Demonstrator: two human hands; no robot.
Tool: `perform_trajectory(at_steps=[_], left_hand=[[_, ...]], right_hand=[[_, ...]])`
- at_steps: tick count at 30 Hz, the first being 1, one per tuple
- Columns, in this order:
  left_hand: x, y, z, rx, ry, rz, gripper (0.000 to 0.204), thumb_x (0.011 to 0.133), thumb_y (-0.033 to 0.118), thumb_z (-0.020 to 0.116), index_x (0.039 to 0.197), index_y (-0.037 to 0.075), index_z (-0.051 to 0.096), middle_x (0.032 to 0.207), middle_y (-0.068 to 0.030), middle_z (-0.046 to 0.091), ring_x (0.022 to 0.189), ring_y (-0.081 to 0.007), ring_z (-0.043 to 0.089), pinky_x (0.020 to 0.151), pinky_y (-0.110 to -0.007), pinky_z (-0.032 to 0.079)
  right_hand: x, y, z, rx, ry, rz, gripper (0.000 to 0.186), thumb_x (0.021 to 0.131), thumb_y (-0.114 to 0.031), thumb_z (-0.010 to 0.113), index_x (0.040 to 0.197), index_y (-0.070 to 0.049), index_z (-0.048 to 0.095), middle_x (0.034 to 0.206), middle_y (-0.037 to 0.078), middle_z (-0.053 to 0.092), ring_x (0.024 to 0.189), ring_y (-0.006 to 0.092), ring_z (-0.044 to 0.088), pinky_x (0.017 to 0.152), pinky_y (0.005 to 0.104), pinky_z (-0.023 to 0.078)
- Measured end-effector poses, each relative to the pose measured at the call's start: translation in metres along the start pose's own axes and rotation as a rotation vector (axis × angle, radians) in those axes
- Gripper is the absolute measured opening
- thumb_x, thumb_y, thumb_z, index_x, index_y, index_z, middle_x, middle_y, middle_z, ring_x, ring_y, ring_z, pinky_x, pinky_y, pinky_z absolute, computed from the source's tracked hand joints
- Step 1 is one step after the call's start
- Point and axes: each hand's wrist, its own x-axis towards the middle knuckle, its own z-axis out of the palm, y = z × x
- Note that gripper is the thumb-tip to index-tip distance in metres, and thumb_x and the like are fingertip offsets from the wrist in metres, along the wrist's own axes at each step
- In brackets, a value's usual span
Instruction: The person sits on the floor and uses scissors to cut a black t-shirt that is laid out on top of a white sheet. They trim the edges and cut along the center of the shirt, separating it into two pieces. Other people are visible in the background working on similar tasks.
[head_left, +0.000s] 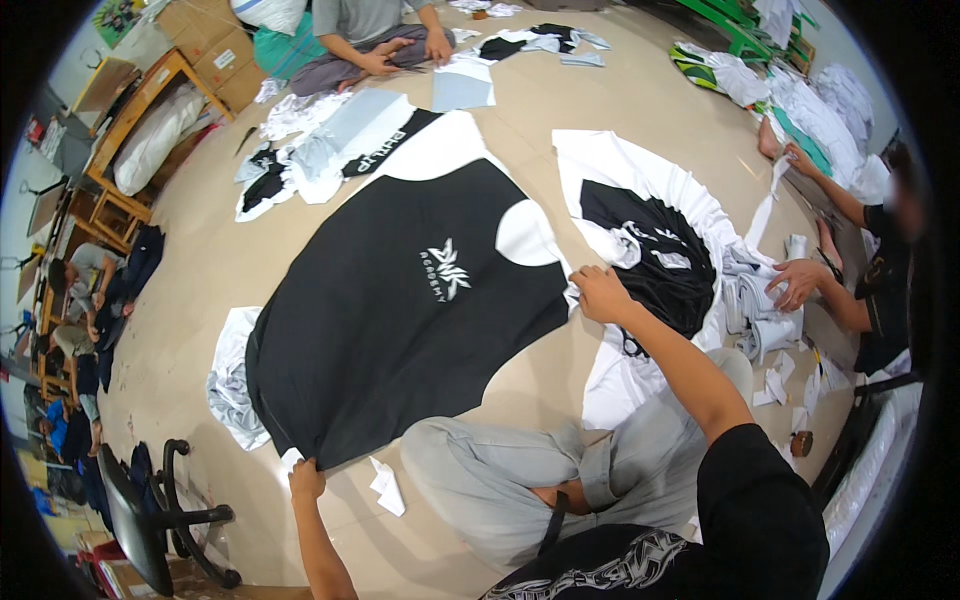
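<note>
A smooth tan floor (600,120) carries a big black jersey panel (400,310), matte cloth with white shoulders, spread flat. Beside it lies a fanned stack of black-and-white panels (650,250). The left hand (306,481) pinches the panel's lower edge; the right hand (600,293) grips its shoulder corner.

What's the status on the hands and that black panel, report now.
Left hand pinching the black fabric panel at its near edge. Right hand gripping its far side, panel spread flat on floor. White paper scrap beside left hand; nothing on the panel.
</note>
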Motion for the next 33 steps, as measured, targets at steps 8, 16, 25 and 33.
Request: perform_trajectory(at_steps=[8, 16, 25, 33], left_hand=[[0.037, 0.227, -0.142, -0.423, 0.072, 0.223, 0.069, 0.096, 0.056, 0.060, 0.137, 0.001, 0.059, 0.135, -0.0240, 0.063, 0.127, -0.0397, 0.059, 0.103, -0.050, 0.050], [0.086, 0.455, -0.155, -0.434, 0.494, 0.680, 0.036, 0.092, 0.033, 0.071, 0.113, 0.004, 0.066, 0.112, -0.0160, 0.066, 0.106, -0.0372, 0.066, 0.087, -0.052, 0.053], [0.042, 0.592, -0.097, -0.439, 0.554, 0.941, 0.040, 0.091, 0.032, 0.070, 0.125, 0.010, 0.069, 0.137, -0.0146, 0.056, 0.129, -0.0309, 0.049, 0.105, -0.054, 0.038], [0.049, 0.586, -0.116, -0.689, 0.506, 1.284, 0.039, 0.093, 0.033, 0.068, 0.127, 0.013, 0.070, 0.144, -0.0162, 0.054, 0.138, -0.0333, 0.046, 0.112, -0.058, 0.033]], right_hand=[[-0.091, 0.035, 0.014, -0.092, -0.372, 0.438, 0.050, 0.082, -0.009, 0.073, 0.122, 0.010, 0.051, 0.125, 0.030, 0.056, 0.114, 0.0454, 0.063, 0.095, 0.0507, 0.057], [-0.109, 0.048, 0.042, -0.037, -0.192, 0.559, 0.054, 0.079, -0.010, 0.074, 0.124, 0.010, 0.053, 0.129, 0.029, 0.052, 0.119, 0.0436, 0.057, 0.102, 0.0521, 0.053], [-0.106, 0.034, 0.024, 0.158, -0.365, 0.694, 0.053, 0.077, -0.022, 0.077, 0.115, 0.012, 0.060, 0.126, 0.033, 0.062, 0.118, 0.0465, 0.064, 0.103, 0.0475, 0.053], [-0.109, 0.052, 0.021, 0.202, -0.348, 0.749, 0.055, 0.073, -0.028, 0.082, 0.109, 0.010, 0.067, 0.114, 0.034, 0.069, 0.109, 0.0459, 0.069, 0.096, 0.0475, 0.056]])
